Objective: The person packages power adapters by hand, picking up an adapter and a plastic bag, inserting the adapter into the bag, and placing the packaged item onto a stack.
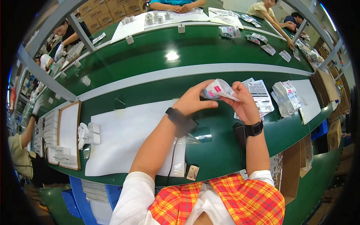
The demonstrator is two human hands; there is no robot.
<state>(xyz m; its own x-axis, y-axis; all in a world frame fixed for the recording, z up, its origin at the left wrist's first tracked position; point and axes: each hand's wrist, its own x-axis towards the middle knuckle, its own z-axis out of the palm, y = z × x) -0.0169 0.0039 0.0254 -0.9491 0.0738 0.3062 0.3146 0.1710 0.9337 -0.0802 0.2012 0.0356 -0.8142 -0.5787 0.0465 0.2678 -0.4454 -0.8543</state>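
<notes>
Nearest the camera, both forearms rise from white sleeves over an orange checked garment, each wrist wearing a black band. The left hand (193,101) reaches up and to the right, fingers curled, thumb and fingertips pinching the left end of a small clear packet (217,90) with a pink and white label. The right hand (243,103) stands upright just beside it, fingers grasping the packet's right edge, so the packet hangs between both hands above the green table (221,150).

Under the left forearm lies a large white sheet (120,138), with a clear plastic bag (180,157) at its near right corner and a small brown tag (192,172) close to the table edge. At the sheet's left side sit a few small white blocks (88,135), and further left a wooden-framed tray (67,135) holds a white pad.

Right of the hands, partly hidden behind the right hand, lies a stack of printed leaflets (260,97), then a pile of filled packets (287,98) on a white mat (309,99).

Beyond, a pale strip (187,71) runs across the table, and on the far side other people work among scattered packets.
</notes>
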